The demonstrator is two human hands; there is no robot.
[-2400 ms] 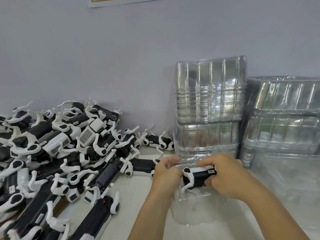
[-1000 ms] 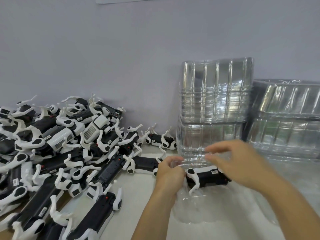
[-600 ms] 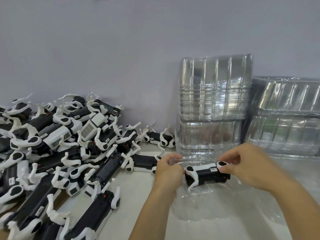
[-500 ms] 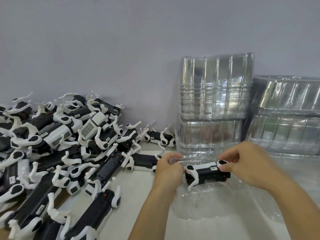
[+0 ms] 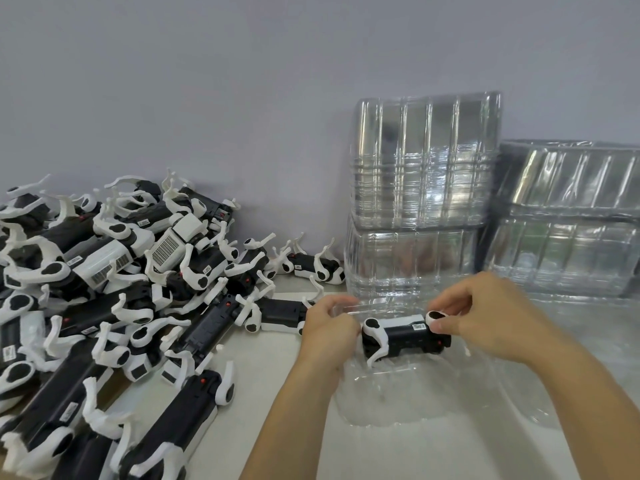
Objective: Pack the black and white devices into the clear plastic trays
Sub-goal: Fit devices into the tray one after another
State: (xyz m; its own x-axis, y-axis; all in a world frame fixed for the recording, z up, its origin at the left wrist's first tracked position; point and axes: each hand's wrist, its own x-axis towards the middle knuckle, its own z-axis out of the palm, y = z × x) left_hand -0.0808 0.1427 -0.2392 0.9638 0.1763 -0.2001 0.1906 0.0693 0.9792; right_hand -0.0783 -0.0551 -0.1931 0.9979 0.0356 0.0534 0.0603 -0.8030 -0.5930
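Note:
One black and white device (image 5: 403, 336) lies across the far end of a clear plastic tray (image 5: 388, 400) on the white table in front of me. My right hand (image 5: 485, 322) pinches the device's white arm with a black pad at its right end. My left hand (image 5: 329, 332) has its fingers curled round the tray's far left rim, just left of the device. A big heap of the same devices (image 5: 104, 289) fills the left side of the table.
Two stacks of clear trays stand against the grey wall, one tall stack (image 5: 420, 209) right behind my hands, another stack (image 5: 568, 223) to its right. Loose clear plastic (image 5: 588, 341) lies under my right forearm. A lone device (image 5: 280, 315) lies just left of my left hand.
My right hand let go of the device's body, lifted, then came back down and pinched the white arm at its right end. The device now lies in the tray; my left hand kept the rim.

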